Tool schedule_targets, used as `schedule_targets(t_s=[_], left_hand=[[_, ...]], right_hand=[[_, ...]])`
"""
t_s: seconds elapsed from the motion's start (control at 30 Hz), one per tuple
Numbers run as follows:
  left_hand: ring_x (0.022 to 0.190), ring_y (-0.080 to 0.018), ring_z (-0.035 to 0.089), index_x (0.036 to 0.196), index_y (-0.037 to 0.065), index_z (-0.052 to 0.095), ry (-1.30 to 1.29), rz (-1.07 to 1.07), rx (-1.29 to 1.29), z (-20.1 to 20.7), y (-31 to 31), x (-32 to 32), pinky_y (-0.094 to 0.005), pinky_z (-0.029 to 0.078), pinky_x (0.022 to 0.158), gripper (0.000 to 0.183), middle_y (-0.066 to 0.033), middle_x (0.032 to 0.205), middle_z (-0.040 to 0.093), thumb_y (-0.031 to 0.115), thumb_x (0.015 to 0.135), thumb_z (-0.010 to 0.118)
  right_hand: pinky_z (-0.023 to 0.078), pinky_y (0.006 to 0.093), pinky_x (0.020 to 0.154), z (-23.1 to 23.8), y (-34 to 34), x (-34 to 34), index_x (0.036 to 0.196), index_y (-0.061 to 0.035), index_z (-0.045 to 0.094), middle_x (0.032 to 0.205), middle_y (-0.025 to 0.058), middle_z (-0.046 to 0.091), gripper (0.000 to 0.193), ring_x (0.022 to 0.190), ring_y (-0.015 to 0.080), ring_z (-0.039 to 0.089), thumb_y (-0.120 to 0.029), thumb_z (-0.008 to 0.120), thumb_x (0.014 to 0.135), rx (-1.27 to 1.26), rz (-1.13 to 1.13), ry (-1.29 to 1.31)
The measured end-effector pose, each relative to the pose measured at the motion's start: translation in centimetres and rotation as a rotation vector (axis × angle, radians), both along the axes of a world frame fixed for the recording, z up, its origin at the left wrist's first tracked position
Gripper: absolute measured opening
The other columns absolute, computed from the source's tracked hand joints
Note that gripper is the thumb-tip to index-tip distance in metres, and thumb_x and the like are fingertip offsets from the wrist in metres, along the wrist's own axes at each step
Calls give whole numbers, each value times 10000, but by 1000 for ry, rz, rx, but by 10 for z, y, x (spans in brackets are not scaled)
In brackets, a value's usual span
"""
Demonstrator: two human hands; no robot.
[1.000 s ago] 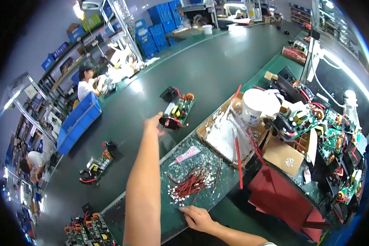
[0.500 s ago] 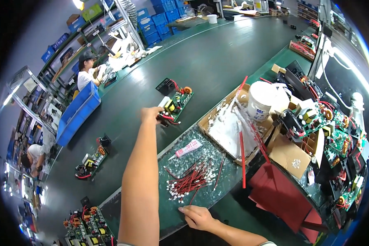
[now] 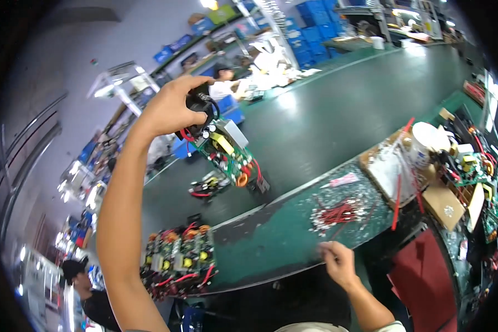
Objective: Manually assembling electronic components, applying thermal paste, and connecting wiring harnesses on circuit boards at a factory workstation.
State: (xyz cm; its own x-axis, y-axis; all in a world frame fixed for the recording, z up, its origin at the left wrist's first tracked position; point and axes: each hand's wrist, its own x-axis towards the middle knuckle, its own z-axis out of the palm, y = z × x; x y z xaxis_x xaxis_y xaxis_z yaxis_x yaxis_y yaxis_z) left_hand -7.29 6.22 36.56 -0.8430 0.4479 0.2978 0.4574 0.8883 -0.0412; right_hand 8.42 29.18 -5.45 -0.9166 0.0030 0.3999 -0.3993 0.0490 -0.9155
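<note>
Clenched around the black end of a green circuit board (image 3: 227, 150), the left hand (image 3: 169, 108) held it lifted well above the dark green conveyor belt (image 3: 337, 105), fingers wrapped over the top and the thumb underneath. The board's long axis ran on a slant, its gripped end high and toward the left, its free end pointing down and to the right, where a copper coil and a small black block sat at the low tip. Yellow and white parts and red wires showed on its upturned face. Just below the hanging end, another board with red wires (image 3: 209, 185) lay flat on the belt. Nearer the person, a cluster of finished boards (image 3: 180, 260) stood packed together at the edge of the green workbench (image 3: 271, 238). The right hand (image 3: 337, 263) rested low on that bench with its fingers curled loosely downward, holding nothing that I could make out. Beyond it lay a heap of short red wires (image 3: 337, 213), then a long red rod (image 3: 397, 199), a cardboard tray (image 3: 384, 169) and a white tub (image 3: 426, 141).
</note>
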Motion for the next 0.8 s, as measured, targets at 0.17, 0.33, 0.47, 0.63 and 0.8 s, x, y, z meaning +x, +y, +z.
schedule_targets(t_s=[0.17,0.33,0.47,0.63,0.8], left_hand=[[1001,-228,600,1262,70,620,-160,-195,-99,36,-42,105,-356,489,930,582,-96,1104,620,140,691,706],[1020,-286,620,1299,75,608,-489,-335,-75,-63,-79,106,-383,489,921,631,-123,1089,640,163,691,750],[1028,-316,618,1304,55,599,-598,-398,81,-169,-102,78,-399,488,934,649,-138,1093,641,141,674,727],[1043,-280,614,1282,77,625,-523,-302,240,-248,-120,17,-371,483,953,649,-122,1115,640,66,639,718],[1131,-311,608,1302,88,614,-591,-132,150,-312,-117,-21,-385,471,1008,692,-135,1222,649,40,627,757]], right_hand=[[488,225,663,38,-4,25,1112,17,651,858,56,669,191,738,100,614,-40,502,1008,-380,78,-149],[496,242,699,45,-25,20,1124,17,655,858,41,674,186,775,103,617,-71,553,995,-278,139,-268],[495,235,710,40,-50,31,1130,-4,663,885,31,676,185,800,87,614,-95,563,1003,-198,220,-350],[538,310,869,50,-95,35,1228,27,607,1065,106,698,280,979,173,673,-89,605,973,-296,390,-440],[250,517,1165,44,-207,14,1560,-51,131,1552,191,326,920,1442,324,309,-361,705,913,-679,819,-767]])
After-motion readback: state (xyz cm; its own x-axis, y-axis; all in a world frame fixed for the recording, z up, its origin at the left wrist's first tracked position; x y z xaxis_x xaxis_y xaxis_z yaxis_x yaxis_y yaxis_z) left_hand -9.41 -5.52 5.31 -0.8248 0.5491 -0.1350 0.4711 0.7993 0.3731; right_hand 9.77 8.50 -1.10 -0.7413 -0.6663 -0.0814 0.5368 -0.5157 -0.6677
